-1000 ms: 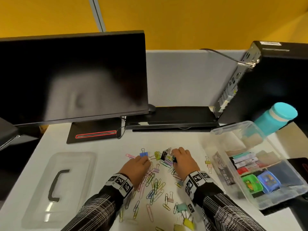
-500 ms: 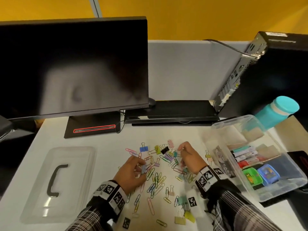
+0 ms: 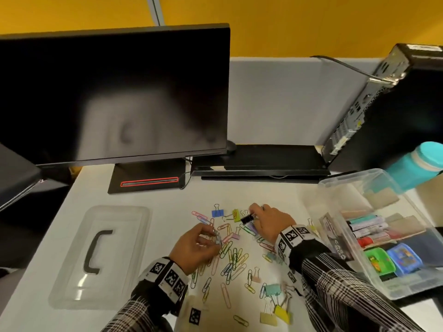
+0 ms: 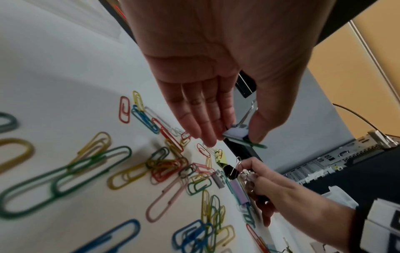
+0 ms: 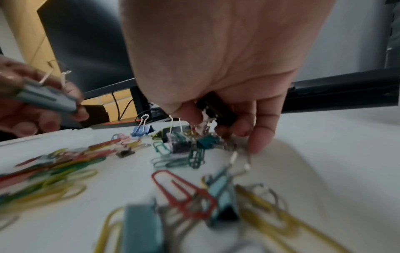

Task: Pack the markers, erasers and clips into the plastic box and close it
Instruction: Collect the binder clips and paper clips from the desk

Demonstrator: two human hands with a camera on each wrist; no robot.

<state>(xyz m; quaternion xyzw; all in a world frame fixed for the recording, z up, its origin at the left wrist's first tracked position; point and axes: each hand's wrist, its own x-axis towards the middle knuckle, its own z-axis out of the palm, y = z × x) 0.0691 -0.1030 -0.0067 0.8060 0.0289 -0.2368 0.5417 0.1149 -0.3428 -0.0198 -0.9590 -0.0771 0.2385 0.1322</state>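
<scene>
Coloured paper clips and binder clips lie scattered on the white desk. My left hand is raised slightly and pinches a pale blue binder clip between thumb and fingertips. My right hand is over the far part of the pile, fingers curled round a black binder clip and other small clips. The clear plastic box stands open at the right, holding markers and green and blue erasers. Its lid lies flat at the left.
A monitor on its stand is at the back left, a black computer case at the back right. A teal bottle stands behind the box. Larger yellow binder clips lie near the desk's front edge.
My left hand has lifted off the pile with a pale blue binder clip pinched in it. My right hand has picked up a black binder clip at the far part of the pile.
</scene>
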